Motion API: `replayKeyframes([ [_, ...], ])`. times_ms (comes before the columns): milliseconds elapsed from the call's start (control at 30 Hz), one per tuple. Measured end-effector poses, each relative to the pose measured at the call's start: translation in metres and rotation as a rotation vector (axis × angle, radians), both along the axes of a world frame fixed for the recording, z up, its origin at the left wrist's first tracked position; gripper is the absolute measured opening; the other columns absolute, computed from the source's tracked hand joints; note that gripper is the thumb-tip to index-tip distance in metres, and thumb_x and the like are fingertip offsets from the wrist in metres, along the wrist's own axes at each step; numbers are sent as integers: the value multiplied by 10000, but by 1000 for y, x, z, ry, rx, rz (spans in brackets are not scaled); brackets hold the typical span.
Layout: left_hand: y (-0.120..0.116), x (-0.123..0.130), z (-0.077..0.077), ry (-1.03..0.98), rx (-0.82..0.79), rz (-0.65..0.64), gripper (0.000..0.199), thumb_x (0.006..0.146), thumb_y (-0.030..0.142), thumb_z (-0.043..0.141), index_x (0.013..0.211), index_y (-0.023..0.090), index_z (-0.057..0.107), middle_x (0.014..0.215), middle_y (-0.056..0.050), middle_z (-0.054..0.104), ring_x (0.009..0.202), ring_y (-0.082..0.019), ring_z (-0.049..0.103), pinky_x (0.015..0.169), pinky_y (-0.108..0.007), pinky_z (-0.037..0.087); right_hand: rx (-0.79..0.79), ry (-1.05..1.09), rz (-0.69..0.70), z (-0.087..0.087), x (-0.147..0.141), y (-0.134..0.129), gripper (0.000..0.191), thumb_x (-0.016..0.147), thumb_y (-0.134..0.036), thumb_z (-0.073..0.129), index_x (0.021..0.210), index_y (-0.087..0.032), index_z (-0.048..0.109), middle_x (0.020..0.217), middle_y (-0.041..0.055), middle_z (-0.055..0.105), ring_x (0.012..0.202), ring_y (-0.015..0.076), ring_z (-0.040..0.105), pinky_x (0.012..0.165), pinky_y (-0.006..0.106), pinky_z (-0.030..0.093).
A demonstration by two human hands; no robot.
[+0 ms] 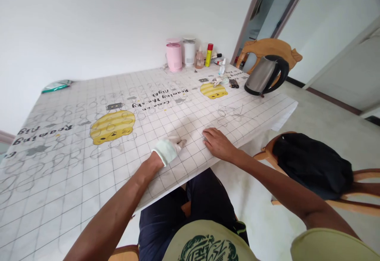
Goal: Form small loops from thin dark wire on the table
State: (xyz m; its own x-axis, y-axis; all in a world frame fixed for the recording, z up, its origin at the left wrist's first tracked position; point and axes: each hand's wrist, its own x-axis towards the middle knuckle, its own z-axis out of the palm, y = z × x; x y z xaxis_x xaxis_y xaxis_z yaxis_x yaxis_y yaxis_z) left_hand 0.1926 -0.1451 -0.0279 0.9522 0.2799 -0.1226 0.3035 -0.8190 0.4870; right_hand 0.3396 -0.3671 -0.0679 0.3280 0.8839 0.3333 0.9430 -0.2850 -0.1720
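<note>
My left hand (170, 149) wears a white glove with a pale green cuff and rests near the table's front edge. Its fingers are closed together; whatever is between them is too small to make out. To its right, my bare right hand (219, 144) lies on the cloth with fingers curled and pressed together, and anything under the fingertips is hidden. A gap separates the two hands. Many thin dark loops (59, 144) are spread over the left part of the grid-patterned tablecloth (97, 189). A loose tangle of thin strands (230, 113) lies beyond my right hand.
A steel kettle (263, 75) stands at the right end. Pink (174, 56) and white containers (189, 52), a pink bottle (199, 60) and a yellow can (208, 57) line the wall. A crumpled glove (219, 80) lies nearby. A chair holds a black bag (311, 164).
</note>
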Motion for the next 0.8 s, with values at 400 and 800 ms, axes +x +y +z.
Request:
replayKeyframes([
  [400,18,10,-16,-60,-92,211,441,1060,494,514,1294,230,779,1325,-95,783,1274,-315,688,1090,-345,475,182,128,333,-18,-44,25,452,1087,-162,457,1527,-157,561,1455,207,631,1438,358,560,1194,627,527],
  [800,6,20,-19,58,27,181,261,943,303,591,1014,215,826,1039,-111,811,980,-287,734,802,-336,520,232,77,426,-24,-47,33,464,1050,-54,404,1455,-124,620,1470,219,649,1483,336,551,1182,601,554],
])
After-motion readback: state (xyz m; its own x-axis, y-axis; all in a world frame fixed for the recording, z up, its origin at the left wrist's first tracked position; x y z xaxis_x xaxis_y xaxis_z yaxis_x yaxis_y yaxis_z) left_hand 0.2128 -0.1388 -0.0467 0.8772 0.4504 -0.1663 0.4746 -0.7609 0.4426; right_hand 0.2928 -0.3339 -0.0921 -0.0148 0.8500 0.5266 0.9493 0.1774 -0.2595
